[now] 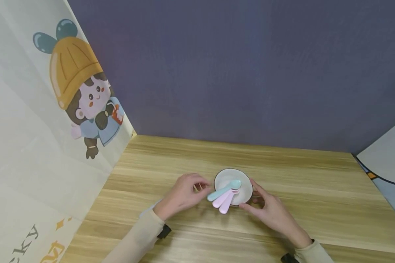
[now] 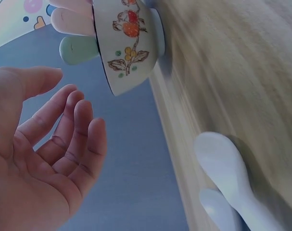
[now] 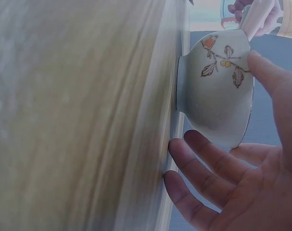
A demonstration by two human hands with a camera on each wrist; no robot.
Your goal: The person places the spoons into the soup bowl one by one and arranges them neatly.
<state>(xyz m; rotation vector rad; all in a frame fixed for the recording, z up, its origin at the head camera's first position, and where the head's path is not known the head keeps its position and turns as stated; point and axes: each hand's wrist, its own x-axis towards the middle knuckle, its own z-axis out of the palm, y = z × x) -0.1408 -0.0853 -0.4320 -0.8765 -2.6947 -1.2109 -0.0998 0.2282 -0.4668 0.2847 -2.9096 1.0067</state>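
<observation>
A white bowl (image 1: 222, 177) with a dark rim and a printed fruit-and-leaf pattern stands upright on the table. A light teal spoon (image 1: 236, 183) leans in it, beside two pink utensils (image 1: 224, 206) whose handles stick out over the near left rim. My right hand (image 1: 271, 213) holds the bowl's right side, thumb on the near rim and forefinger on the far rim; the other fingers spread beside its wall in the right wrist view. My left hand (image 1: 187, 191) hovers just left of the handles, fingers loosely bent and holding nothing, as the left wrist view (image 2: 54, 154) confirms.
Two pale spoons (image 2: 227, 173) lie on the wooden table in the left wrist view; in the head view my left forearm mostly hides them. A dark blue panel (image 1: 233, 73) rises behind the table. A white printed curtain (image 1: 26, 128) borders the left side.
</observation>
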